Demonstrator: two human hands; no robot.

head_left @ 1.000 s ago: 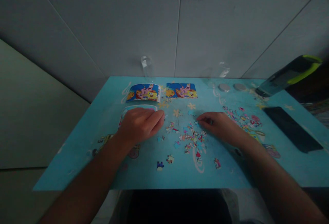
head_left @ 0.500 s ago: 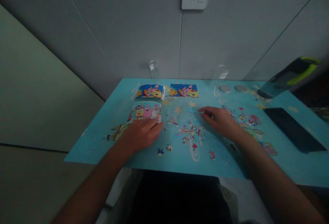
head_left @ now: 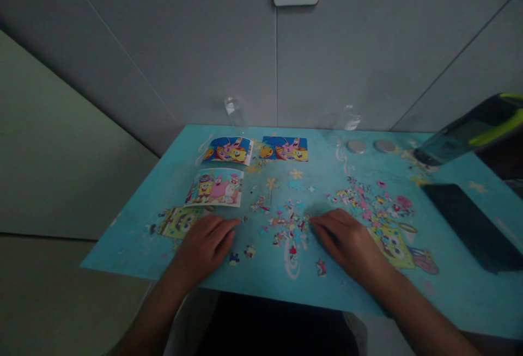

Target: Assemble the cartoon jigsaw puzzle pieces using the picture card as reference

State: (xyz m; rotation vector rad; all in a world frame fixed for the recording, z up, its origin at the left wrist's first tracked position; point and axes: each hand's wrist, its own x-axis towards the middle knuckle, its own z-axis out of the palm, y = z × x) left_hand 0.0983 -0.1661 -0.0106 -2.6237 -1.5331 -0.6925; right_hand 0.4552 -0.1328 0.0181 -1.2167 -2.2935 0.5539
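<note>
My left hand (head_left: 207, 244) rests low over the table with its index finger stretched out. Its tip lies beside a small puzzle piece (head_left: 244, 219), and no held thing shows in it. At the right edge of a loose pile of puzzle pieces (head_left: 290, 225), my right hand (head_left: 341, 236) has its thumb and fingers drawn together at a small puzzle piece (head_left: 307, 218). Nearer the front edge lie a blue puzzle piece (head_left: 234, 258), a pale puzzle piece (head_left: 249, 251) and a pink puzzle piece (head_left: 321, 268). A cartoon picture card (head_left: 218, 187) lies beyond my left hand.
Two blue cartoon cards (head_left: 229, 150) (head_left: 285, 149) lie farther back. Clear bottles (head_left: 236, 114) (head_left: 348, 119) stand near the wall, with two round lids (head_left: 357, 146) (head_left: 384, 146). More pieces (head_left: 368, 198), a dark flat slab (head_left: 469, 225) and a tilted-looking water bottle (head_left: 461, 130) are on the right.
My left hand has come off the cartoon card, down toward the front. My right hand has moved nearer, from the blue printed shape to the pile's edge. The view has shifted.
</note>
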